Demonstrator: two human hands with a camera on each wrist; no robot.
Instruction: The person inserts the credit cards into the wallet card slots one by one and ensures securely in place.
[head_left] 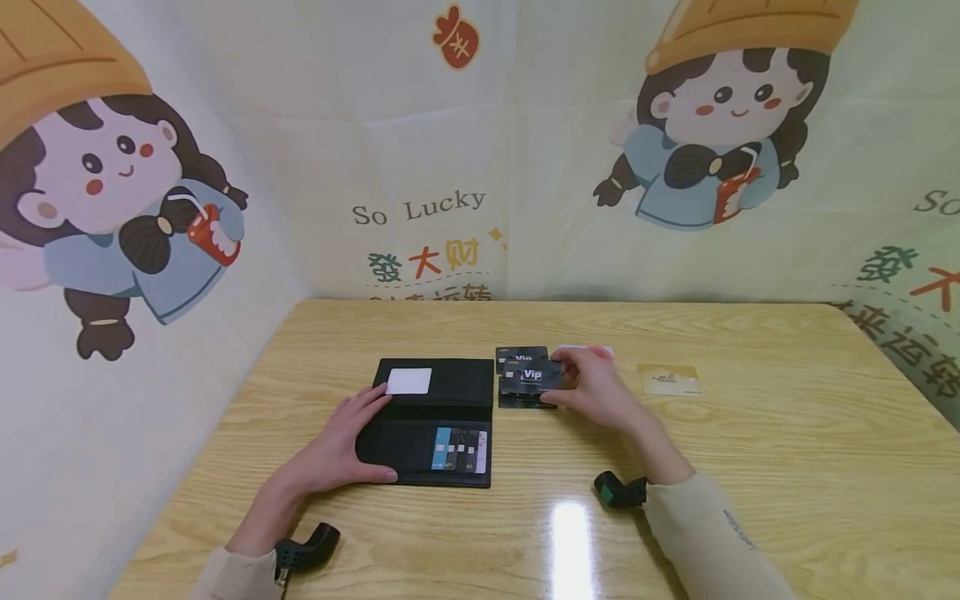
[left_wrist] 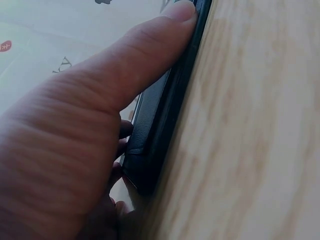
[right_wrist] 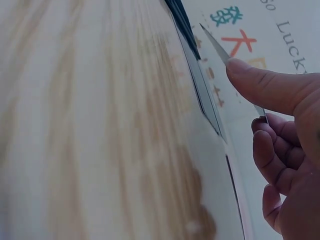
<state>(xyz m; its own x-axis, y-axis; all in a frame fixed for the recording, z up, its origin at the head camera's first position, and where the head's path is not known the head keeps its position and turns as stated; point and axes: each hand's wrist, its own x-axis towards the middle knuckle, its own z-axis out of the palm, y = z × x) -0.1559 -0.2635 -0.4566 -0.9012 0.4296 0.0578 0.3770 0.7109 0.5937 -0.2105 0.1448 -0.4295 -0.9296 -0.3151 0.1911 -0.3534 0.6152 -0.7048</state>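
Vip card (head_left: 534, 383) pinched by right hand (head_left: 597, 389) points lengthwise, seemingly raised, at the wallet's (head_left: 461, 382) right edge, left hand (head_left: 337, 447) spread opposite.

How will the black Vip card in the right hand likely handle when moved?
The black Vip card is probably stiff: pinched at one end by the right hand, it shows no sag. It is likely light, being thin edge-on. Flat, it seems unlikely to roll.
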